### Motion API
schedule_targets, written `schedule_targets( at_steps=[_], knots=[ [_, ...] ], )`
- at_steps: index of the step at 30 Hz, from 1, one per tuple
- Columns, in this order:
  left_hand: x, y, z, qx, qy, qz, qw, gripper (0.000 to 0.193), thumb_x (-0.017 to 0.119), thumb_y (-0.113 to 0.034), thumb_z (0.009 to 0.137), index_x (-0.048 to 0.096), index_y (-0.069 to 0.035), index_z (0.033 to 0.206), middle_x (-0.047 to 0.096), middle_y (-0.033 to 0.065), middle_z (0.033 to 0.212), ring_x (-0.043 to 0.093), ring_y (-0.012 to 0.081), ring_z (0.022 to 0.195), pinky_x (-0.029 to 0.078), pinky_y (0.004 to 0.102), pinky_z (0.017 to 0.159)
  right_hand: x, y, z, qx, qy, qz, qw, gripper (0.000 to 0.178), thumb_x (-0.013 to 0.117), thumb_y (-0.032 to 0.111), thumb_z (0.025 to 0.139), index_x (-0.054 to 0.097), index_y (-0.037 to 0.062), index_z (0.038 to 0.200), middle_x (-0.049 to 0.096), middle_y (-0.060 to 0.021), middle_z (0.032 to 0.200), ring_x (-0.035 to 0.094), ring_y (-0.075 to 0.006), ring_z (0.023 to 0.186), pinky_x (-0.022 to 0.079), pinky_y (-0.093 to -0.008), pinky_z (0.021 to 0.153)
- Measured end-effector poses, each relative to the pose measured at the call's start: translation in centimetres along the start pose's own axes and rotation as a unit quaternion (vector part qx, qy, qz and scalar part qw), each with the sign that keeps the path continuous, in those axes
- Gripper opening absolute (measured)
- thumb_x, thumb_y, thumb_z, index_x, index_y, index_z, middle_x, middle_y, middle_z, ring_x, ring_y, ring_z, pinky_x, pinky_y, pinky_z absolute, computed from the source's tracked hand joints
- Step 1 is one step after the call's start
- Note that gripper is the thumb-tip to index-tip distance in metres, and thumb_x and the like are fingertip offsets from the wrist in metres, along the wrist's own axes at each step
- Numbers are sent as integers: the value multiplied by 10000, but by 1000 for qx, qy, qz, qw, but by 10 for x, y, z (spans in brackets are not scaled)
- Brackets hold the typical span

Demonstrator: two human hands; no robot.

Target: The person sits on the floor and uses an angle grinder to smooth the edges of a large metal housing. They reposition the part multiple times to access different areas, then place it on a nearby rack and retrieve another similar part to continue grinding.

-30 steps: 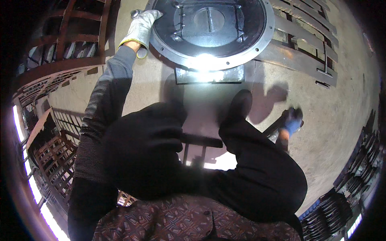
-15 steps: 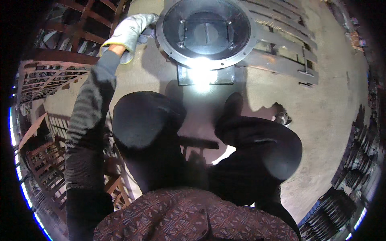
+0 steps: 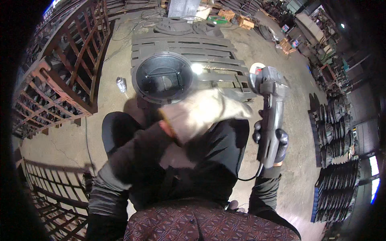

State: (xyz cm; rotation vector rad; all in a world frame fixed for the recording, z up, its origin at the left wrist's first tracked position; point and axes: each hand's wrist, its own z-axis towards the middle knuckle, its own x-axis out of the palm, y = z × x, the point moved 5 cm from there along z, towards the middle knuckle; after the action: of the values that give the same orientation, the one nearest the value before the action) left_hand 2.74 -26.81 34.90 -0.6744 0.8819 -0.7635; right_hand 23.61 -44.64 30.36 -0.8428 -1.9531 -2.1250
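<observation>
My right hand (image 3: 281, 140), in a dark glove, grips the body of a grey and black angle grinder (image 3: 273, 96). The grinder stands nearly upright in view, its pale disc (image 3: 257, 67) at the far end and its cord trailing from the near end. My left hand (image 3: 201, 112), in a whitish glove, reaches across above my knees toward the grinder, apart from it. Motion blurs it, but its fingers look stretched out with nothing visible in them. Beyond it is a round, dark metal housing (image 3: 138, 89) with a flanged rim and hollow inside; the left glove overlaps its near edge.
A slatted pallet (image 3: 193, 46) lies behind the housing. A small can (image 3: 121, 84) is on the floor to its left. A rusty metal cage (image 3: 64, 90) stands at left. Stacked dark metal parts (image 3: 335, 188) line the right side; boxes (image 3: 245, 22) sit farther back.
My left hand has left the housing's rim and swung right across my knees. My right hand has come into view with the grinder. The view has shifted, showing more floor and surroundings.
</observation>
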Motion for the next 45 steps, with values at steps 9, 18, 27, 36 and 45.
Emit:
schedule_targets(
  at_steps=[9,18,27,36,45],
  knots=[
    [63,44,-50,-77,-111,-464,876,286,639,-287,1085,755,-58,1210,733,29,1117,663,145,1016,533,322,886,39,-87,-6,200,93,39,975,757,743,430,930,531,-26,1496,633,-199,1418,672,-347,1232,577,-474,1057],
    [40,121,-94,-132,-228,-418,869,382,711,-228,974,693,-49,1311,727,124,1223,695,261,1131,542,359,996,48,-164,88,192,35,-210,958,327,770,132,978,669,-7,1256,726,-38,1097,663,-115,1001,548,-302,903],
    [55,176,-104,-352,-339,-619,614,422,667,-199,1038,643,-11,1414,724,86,1315,678,204,1201,500,336,1091,2,-240,103,306,65,-71,947,504,662,307,1050,582,-24,1421,673,-90,1292,641,-213,1167,511,-391,1027],
    [58,209,-112,-482,-211,-187,830,446,626,-45,957,652,-120,1396,709,204,1314,702,390,1190,561,427,1013,53,-239,94,449,53,203,869,712,550,461,1087,383,53,1646,519,-175,1613,529,-341,1462,397,-487,1257],
    [45,204,-121,-490,-231,-206,815,491,626,-15,941,613,-119,1420,720,221,1243,710,432,1134,581,457,953,51,-252,104,433,48,132,891,675,550,454,1089,426,62,1625,553,-172,1581,548,-331,1444,427,-481,1239]
  ],
)
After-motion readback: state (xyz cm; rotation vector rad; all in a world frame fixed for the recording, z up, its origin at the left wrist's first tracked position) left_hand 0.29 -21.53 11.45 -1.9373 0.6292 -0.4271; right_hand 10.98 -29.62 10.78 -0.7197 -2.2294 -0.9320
